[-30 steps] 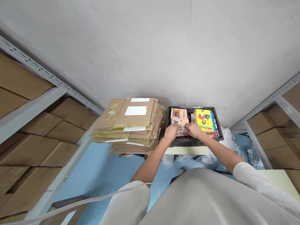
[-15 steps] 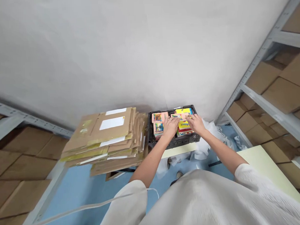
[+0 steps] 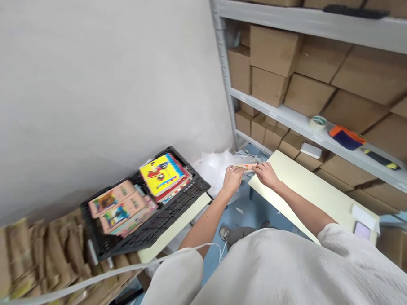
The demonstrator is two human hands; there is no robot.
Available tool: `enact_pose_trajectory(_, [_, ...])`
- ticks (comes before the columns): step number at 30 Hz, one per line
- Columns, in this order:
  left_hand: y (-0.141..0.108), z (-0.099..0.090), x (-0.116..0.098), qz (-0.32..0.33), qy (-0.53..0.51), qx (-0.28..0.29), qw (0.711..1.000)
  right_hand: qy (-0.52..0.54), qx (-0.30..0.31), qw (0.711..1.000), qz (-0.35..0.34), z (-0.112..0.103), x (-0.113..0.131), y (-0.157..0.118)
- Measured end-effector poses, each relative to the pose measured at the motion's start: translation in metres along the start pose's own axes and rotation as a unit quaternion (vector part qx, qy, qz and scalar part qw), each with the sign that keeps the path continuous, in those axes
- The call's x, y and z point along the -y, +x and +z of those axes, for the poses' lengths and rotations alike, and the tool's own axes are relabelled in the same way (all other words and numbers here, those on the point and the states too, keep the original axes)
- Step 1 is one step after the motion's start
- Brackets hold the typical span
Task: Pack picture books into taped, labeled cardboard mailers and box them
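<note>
Out in front of me, both hands hold a pink booklet with a coloured picture, tilted so that little of its cover shows. My left hand is closed on its left end, and my right hand grips the right end. To the left, a black plastic crate holds stacked booklets. Pink booklets with colourful pictures fill its left part. A yellow booklet with a blue edge tops a pile in its right part.
A pale yellow table stands at right, with a phone-like lilac object on it. Flattened cardboard is stacked at far left. Shelves of cartons hold a tape roll. White wrapping lies behind my hands.
My view has turned right. Both hands have left the crate, lifting a pink booklet from its right-hand pile and carrying it rightward towards the pale table.
</note>
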State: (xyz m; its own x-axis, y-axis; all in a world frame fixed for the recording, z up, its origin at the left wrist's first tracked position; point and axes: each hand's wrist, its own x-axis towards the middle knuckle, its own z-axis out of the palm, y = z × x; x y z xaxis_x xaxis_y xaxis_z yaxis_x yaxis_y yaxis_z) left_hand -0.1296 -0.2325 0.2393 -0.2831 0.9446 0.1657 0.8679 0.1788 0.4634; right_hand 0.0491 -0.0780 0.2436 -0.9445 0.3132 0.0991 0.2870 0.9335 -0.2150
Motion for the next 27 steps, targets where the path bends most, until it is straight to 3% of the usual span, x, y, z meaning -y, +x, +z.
enact_pose_trajectory(6, [0.055, 0.082, -0.057, 0.079, -0.034, 0.107, 0.991, 0.006, 0.024, 0.992, 0.126, 0.015, -0.071, -0.088])
enact_pose_trajectory(11, [0.09, 0.135, -0.08, 0.136, -0.064, 0.183, 0.971, 0.013, 0.034, 0.976, 0.216, 0.034, -0.104, -0.13])
enact_pose_trajectory(15, [0.12, 0.168, -0.083, 0.174, -0.059, 0.239, 0.954, 0.019, 0.061, 0.958, 0.278, 0.048, -0.121, -0.14])
enact_pose_trajectory(20, [0.152, 0.204, -0.073, 0.218, -0.077, 0.272, 0.934, 0.009, 0.061, 0.932, 0.356, 0.066, -0.14, -0.131])
enact_pose_trajectory(27, [0.156, 0.241, -0.053, 0.246, -0.074, 0.359, 0.897, 0.055, 0.086, 0.873, 0.477, 0.103, -0.146, -0.128])
